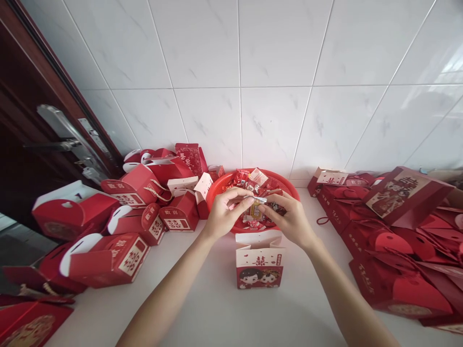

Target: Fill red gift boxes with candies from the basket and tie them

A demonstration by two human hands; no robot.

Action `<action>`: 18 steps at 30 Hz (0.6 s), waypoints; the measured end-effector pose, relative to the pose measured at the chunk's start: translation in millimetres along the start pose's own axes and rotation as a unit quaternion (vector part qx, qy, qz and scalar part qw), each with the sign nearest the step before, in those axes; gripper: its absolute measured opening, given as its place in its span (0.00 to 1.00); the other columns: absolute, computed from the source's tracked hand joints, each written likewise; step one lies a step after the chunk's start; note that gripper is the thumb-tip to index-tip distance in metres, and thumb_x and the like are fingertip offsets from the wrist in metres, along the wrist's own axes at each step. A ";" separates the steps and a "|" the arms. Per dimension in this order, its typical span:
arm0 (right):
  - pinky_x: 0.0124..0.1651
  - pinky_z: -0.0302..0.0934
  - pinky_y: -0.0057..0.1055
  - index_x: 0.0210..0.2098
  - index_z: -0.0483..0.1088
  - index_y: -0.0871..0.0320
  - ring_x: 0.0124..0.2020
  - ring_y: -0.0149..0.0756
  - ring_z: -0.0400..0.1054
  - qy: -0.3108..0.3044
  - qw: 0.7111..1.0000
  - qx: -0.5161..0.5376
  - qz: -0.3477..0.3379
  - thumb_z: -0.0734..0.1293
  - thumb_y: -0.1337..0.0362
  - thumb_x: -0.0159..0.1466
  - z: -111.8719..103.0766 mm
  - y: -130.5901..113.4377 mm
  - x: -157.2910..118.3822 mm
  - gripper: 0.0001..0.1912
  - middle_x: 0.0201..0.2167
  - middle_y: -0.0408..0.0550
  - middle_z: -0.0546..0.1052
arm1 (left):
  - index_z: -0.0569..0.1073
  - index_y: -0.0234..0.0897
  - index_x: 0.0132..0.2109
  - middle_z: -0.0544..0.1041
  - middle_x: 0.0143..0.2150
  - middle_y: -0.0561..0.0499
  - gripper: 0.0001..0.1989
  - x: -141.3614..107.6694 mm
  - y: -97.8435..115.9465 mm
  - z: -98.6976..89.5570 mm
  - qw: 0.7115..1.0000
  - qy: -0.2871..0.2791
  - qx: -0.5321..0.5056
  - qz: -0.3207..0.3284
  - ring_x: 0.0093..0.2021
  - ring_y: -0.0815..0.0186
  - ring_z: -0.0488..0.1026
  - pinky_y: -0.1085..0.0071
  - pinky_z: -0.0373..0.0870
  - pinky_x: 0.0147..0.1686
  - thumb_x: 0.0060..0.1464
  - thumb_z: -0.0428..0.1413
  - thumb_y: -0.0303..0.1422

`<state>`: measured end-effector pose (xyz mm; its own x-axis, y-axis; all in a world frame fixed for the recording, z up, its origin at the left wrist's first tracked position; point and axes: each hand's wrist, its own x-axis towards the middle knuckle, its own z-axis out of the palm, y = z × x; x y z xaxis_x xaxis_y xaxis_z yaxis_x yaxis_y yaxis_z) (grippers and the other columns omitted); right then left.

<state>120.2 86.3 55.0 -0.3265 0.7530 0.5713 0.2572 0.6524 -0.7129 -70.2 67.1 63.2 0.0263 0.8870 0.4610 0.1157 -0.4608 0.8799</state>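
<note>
Both of my hands meet over the red plastic basket [294, 192], which holds several wrapped candies [241, 177]. A small wrapped candy [256, 209] with a yellowish front and a whitish top edge is pinched between them. My left hand [227, 212] grips its left side with thumb and forefinger. On the opposite side, my right hand [289, 216] closes thumb and fingers on it. Just below, nearer to me, a red and white paper box [259, 265] with two cartoon figures stands upright, its top open.
Several red gift boxes [108, 260] crowd the left side of the white table [217, 313]. More red boxes [394, 241] are piled on the right. A tiled wall [271, 120] rises behind, and a dark door with a metal handle [61, 125] is at left.
</note>
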 end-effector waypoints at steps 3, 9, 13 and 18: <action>0.37 0.65 0.33 0.36 0.78 0.55 0.36 0.39 0.71 -0.003 1.000 0.010 0.005 0.70 0.54 0.65 0.4 1.5 0.1 0.11 0.35 0.49 0.77 | 0.80 0.39 0.35 0.80 0.35 0.49 0.09 -1.0 0.2 2.5 1.000 0.022 -0.013 -0.003 0.38 0.59 0.77 0.66 0.73 0.39 0.53 0.65 0.40; 0.41 0.66 0.36 0.39 0.80 0.53 0.38 0.41 0.72 -0.041 0.999 0.023 0.013 0.75 0.54 0.60 -0.1 2.0 1.2 0.12 0.37 0.48 0.80 | 0.80 0.39 0.34 0.80 0.34 0.51 0.11 -1.3 -0.6 6.5 0.987 0.113 -0.114 -0.014 0.37 0.62 0.76 0.68 0.73 0.41 0.50 0.67 0.41; 0.39 0.66 0.36 0.37 0.81 0.53 0.36 0.41 0.72 -0.044 0.998 0.047 0.023 0.72 0.54 0.63 0.4 1.4 1.3 0.10 0.34 0.48 0.81 | 0.79 0.38 0.33 0.79 0.33 0.52 0.11 2.2 -0.3 3.7 0.972 0.160 -0.173 -0.031 0.36 0.65 0.74 0.71 0.71 0.40 0.47 0.68 0.40; 0.36 0.65 0.33 0.35 0.80 0.55 0.34 0.39 0.72 -0.018 0.991 0.114 0.062 0.73 0.53 0.61 -4.6 -0.3 3.3 0.12 0.34 0.48 0.82 | 0.81 0.38 0.32 0.78 0.31 0.51 0.09 7.7 -1.5 -2.5 0.971 0.153 -0.173 -0.069 0.34 0.66 0.74 0.73 0.70 0.34 0.43 0.69 0.37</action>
<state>123.2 89.0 59.0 -0.3384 0.8204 0.4610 0.0860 0.5148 -0.8530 -72.6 74.5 65.7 -0.2679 0.9152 0.3011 -0.2440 -0.3668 0.8977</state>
